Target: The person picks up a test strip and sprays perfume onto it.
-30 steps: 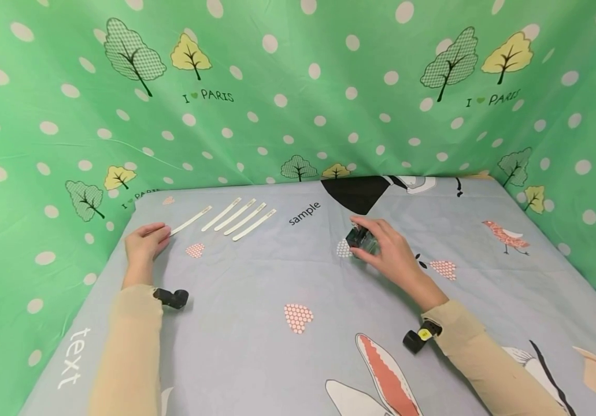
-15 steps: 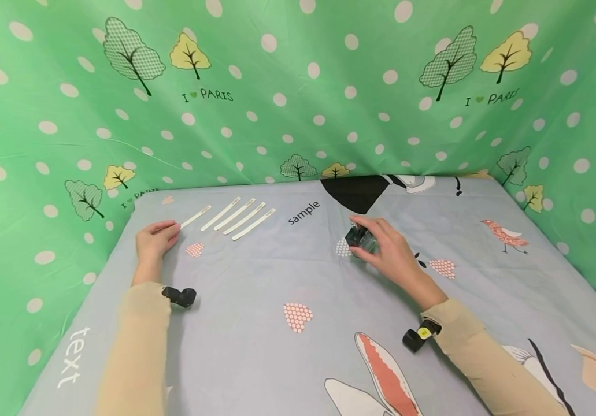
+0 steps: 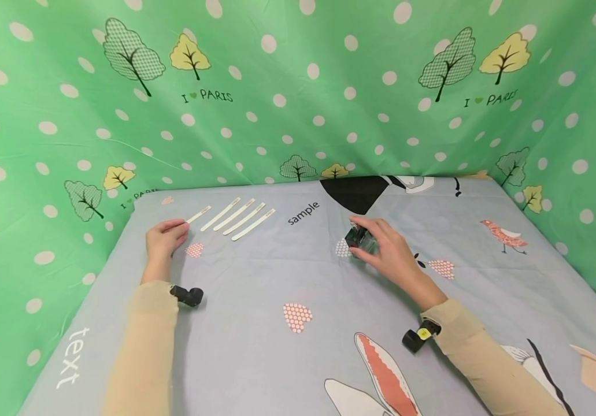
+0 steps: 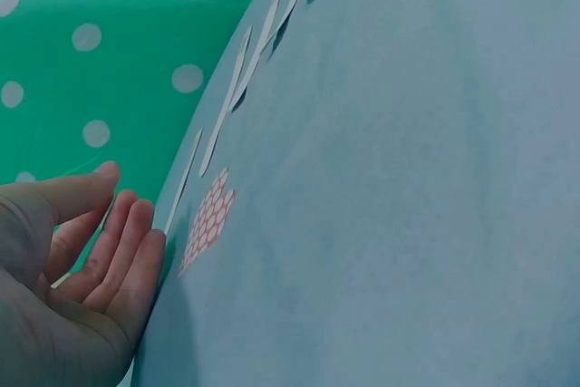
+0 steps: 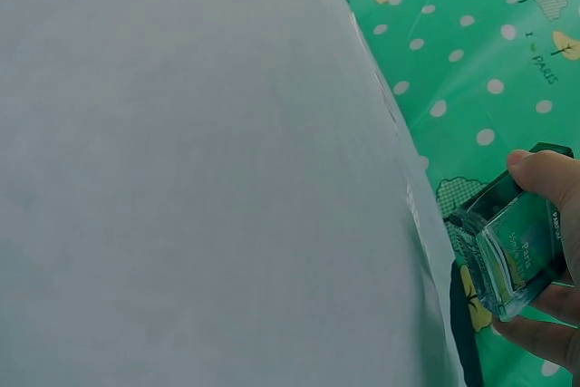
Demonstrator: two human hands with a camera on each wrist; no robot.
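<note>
The right hand (image 3: 388, 248) is grasping a glass bottle (image 3: 364, 238) between thumb and fingers; the bottle is tilted and located over the printed cloth of the bench (image 3: 256, 277), to the right of the word "sample" (image 3: 304, 213). The left hand (image 3: 166, 238) has its fingers released and gently bent, thumb set apart, at the near end of the leftmost white strip (image 3: 199, 214) (contact between the two cannot be determined). Four further strips (image 3: 244, 219) lie side by side, slanted, to its right. A green dotted curtain (image 3: 298, 52) stands behind the bench.
</note>
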